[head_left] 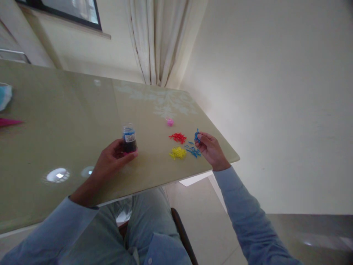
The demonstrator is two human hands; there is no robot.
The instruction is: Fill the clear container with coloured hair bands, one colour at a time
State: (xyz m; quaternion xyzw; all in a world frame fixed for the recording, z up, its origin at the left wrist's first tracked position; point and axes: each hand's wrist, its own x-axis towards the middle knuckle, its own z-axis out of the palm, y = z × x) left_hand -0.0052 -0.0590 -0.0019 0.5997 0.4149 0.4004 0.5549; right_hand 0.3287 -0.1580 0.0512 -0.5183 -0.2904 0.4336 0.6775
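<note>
My left hand (114, 158) is wrapped round the lower part of a small clear jar (129, 138), which has a white label and blue and dark contents. The jar stands upright and open at the top. My right hand (209, 147) pinches a few blue pieces (196, 136) above the table's right side. Just below it lies a loose pile of blue pieces (193, 151). Beside that are a yellow pile (178, 152) and a red pile (178, 138), with a small pink bunch (170, 122) farther back.
The glossy table (82, 110) ends at a wall on the right. A pink pointed object (9, 122) and a blue-white item (4, 96) lie at the far left. Behind hangs a curtain (157, 40).
</note>
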